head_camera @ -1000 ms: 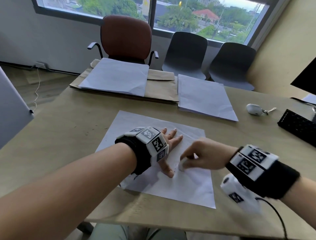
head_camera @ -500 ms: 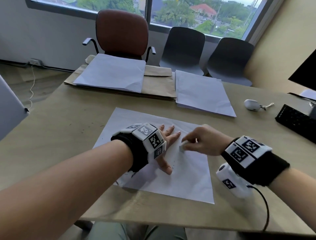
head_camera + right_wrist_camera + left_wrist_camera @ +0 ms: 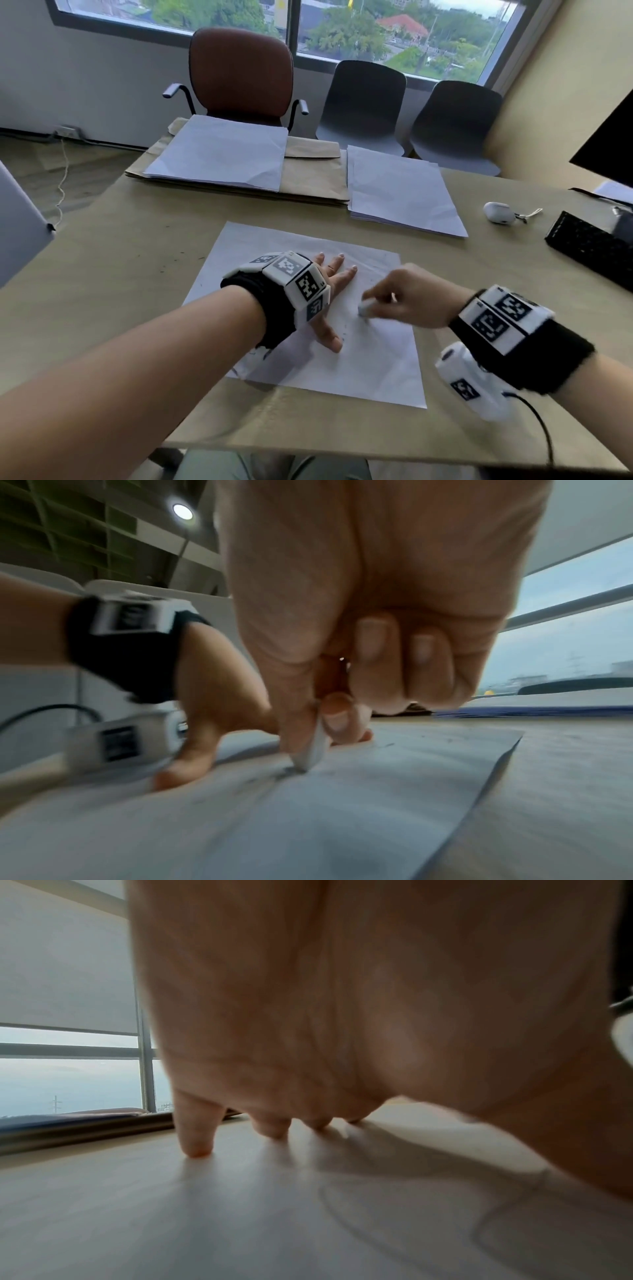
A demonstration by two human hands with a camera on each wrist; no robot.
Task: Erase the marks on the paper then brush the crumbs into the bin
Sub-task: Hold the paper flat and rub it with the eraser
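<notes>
The right hand [image 3: 409, 296] pinched a small white eraser [image 3: 365, 306] between thumb and fingertips, its other fingers curled in, and the eraser's lower corner touched the paper [image 3: 373, 363] on a dark smudge just right of the left thumb. The left hand [image 3: 330, 301] lay flat with fingers spread and straight, grasping nothing, pressing the sheet down near its middle. Half a second before, the eraser had sat farther up the sheet, near the left fingertips; a second before, it had been low, near the thumb. So the hand was rubbing back and forth over one patch, and the erasing step was judged to be under way, not finished. Faint specks on the paper beside the thumb could be crumbs or leftover marks; the blur made it hard to tell. Faint lines showed near the sheet's far edge. The paper lay at the near edge of the table [image 3: 130, 260], with two stacks of sheets [image 3: 397, 192] beyond it. No bin showed in any view, so brushing lay ahead.
</notes>
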